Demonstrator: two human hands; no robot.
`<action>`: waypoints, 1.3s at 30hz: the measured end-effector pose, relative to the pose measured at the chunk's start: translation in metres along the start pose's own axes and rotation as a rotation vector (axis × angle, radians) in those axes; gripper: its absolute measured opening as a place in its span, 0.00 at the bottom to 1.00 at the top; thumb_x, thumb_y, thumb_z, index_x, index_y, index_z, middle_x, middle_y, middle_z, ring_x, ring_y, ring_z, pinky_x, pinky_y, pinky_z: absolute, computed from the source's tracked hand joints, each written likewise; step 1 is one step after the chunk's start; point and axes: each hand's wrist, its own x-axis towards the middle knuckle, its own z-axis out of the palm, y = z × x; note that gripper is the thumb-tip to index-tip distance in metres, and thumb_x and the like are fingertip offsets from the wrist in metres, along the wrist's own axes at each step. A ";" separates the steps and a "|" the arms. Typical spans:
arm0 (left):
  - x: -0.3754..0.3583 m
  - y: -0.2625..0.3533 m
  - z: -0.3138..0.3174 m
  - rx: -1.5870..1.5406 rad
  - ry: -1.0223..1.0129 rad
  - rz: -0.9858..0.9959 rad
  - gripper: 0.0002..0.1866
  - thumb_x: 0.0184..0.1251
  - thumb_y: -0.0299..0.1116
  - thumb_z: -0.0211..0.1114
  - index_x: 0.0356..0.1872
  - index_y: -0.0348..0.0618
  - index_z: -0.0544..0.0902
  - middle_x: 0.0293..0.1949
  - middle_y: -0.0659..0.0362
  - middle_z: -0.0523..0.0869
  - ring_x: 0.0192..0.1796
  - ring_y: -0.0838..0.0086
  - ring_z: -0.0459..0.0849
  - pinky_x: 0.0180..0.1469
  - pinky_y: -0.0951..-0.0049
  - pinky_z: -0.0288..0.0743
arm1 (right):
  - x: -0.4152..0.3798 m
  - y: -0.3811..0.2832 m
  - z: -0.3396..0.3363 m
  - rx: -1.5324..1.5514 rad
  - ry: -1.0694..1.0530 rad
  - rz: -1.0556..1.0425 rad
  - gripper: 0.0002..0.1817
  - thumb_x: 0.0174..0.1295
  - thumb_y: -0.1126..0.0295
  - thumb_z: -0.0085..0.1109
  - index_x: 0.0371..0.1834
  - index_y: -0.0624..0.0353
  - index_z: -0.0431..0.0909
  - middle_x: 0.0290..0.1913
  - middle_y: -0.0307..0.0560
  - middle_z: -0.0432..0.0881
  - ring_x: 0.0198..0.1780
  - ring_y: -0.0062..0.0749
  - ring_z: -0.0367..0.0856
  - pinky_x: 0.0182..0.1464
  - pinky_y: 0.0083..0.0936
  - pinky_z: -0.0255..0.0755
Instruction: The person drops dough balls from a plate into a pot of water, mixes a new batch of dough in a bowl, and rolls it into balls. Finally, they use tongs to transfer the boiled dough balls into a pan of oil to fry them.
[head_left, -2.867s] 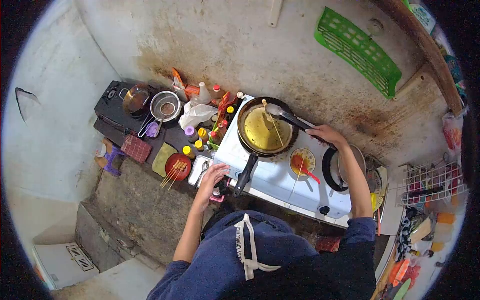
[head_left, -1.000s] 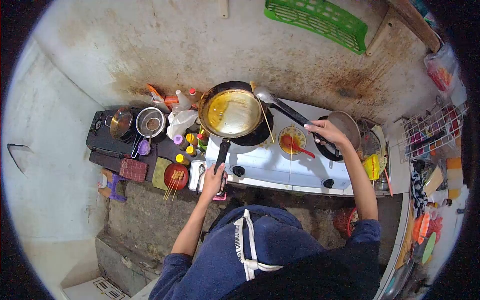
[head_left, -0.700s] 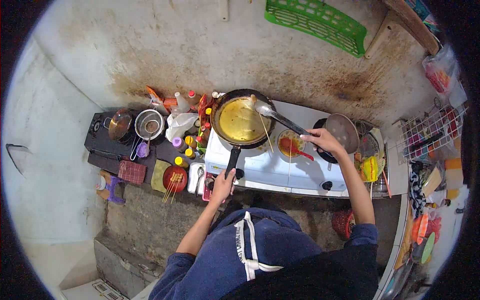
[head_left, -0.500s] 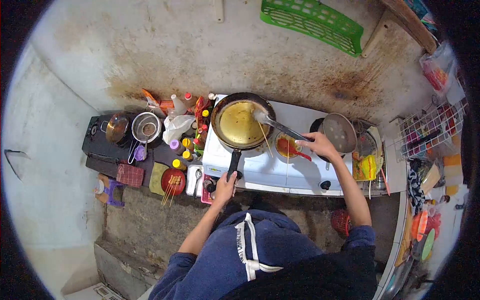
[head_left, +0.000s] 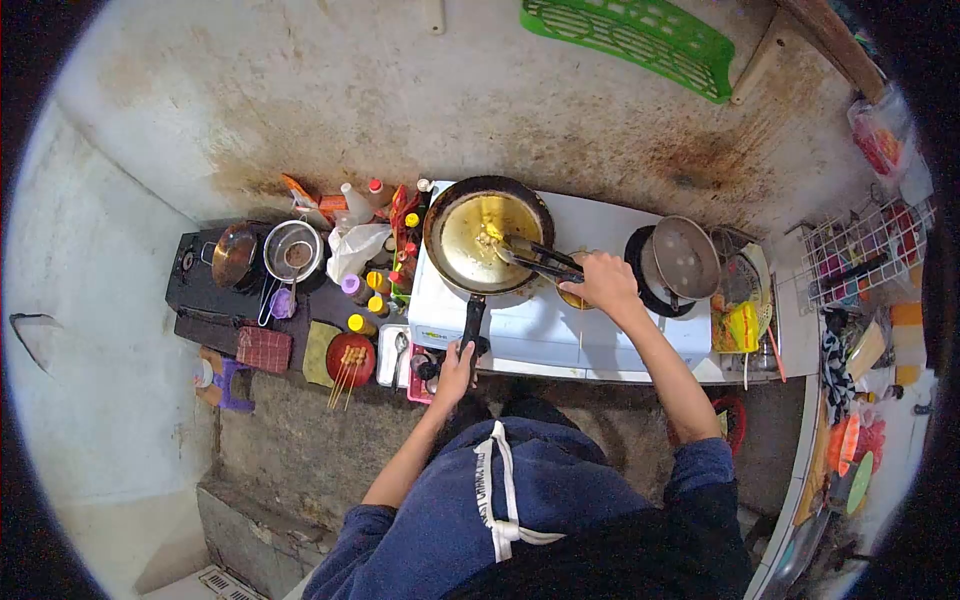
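My left hand point(head_left: 456, 374) is closed around the black handle of the frying pan point(head_left: 474, 330), in front of the white stove point(head_left: 540, 345). A shiny golden layer of oil lies in the pan. My right hand point(head_left: 606, 282) grips a pair of dark tongs point(head_left: 545, 262), which reach over the pan's right rim. Their tips are down in the pan, beside small yellow and pale bits of food point(head_left: 490, 232). Whether the tips pinch anything is hard to see. A small bowl point(head_left: 574, 298) sits beneath my right hand and the tongs, mostly hidden.
A grey pot point(head_left: 684, 258) stands on the right burner. On the left are sauce bottles point(head_left: 405, 250), a red plate with skewers point(head_left: 350, 358), a white tray with a spoon point(head_left: 392, 355) and a strainer point(head_left: 293, 250). A yellow packet point(head_left: 740, 327) lies right of the stove.
My right hand has moved left and slightly up, and the tongs reach deeper into the pan. Yellow bits now show in the oil. The thin stick near the tongs no longer shows. My left hand keeps the handle.
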 end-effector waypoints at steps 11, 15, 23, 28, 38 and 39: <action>-0.010 -0.025 -0.034 0.093 -0.167 0.165 0.21 0.62 0.47 0.56 0.37 0.35 0.75 0.27 0.62 0.79 0.26 0.81 0.75 0.25 0.79 0.66 | -0.011 0.000 -0.027 0.004 -0.099 0.036 0.26 0.41 0.47 0.64 0.42 0.48 0.80 0.35 0.53 0.81 0.38 0.45 0.81 0.41 0.37 0.75; -0.028 -0.008 -0.056 -0.034 -0.299 -0.093 0.18 0.59 0.40 0.62 0.45 0.37 0.78 0.32 0.65 0.81 0.30 0.86 0.76 0.31 0.85 0.71 | -0.002 0.000 -0.018 0.014 -0.118 0.050 0.26 0.42 0.47 0.64 0.44 0.46 0.79 0.36 0.53 0.81 0.39 0.45 0.80 0.42 0.37 0.75; -0.039 0.009 -0.070 0.050 -0.241 -0.072 0.14 0.57 0.36 0.65 0.36 0.33 0.81 0.25 0.63 0.81 0.27 0.85 0.77 0.29 0.85 0.71 | 0.008 0.004 -0.001 0.056 -0.109 0.055 0.25 0.45 0.48 0.63 0.46 0.44 0.79 0.37 0.54 0.81 0.40 0.46 0.80 0.45 0.37 0.74; -0.037 0.018 -0.064 0.101 -0.067 -0.095 0.18 0.60 0.42 0.61 0.16 0.40 0.77 0.13 0.65 0.75 0.14 0.83 0.71 0.16 0.83 0.62 | -0.002 0.011 -0.008 0.296 -0.139 0.117 0.25 0.45 0.46 0.61 0.45 0.45 0.80 0.34 0.58 0.81 0.39 0.47 0.80 0.43 0.37 0.72; -0.007 -0.012 -0.057 -0.236 -0.138 0.005 0.34 0.64 0.64 0.23 0.05 0.51 0.52 0.06 0.69 0.53 0.09 0.82 0.50 0.13 0.79 0.41 | -0.025 0.021 0.006 0.447 -0.109 0.159 0.28 0.46 0.43 0.59 0.44 0.51 0.80 0.32 0.58 0.81 0.38 0.47 0.80 0.44 0.34 0.71; -0.007 -0.010 -0.057 -0.257 -0.190 0.030 0.34 0.63 0.65 0.24 0.06 0.51 0.53 0.06 0.69 0.53 0.10 0.82 0.50 0.14 0.78 0.40 | -0.029 0.014 -0.004 0.462 -0.166 0.204 0.28 0.46 0.43 0.60 0.44 0.52 0.80 0.32 0.58 0.81 0.39 0.48 0.80 0.44 0.35 0.71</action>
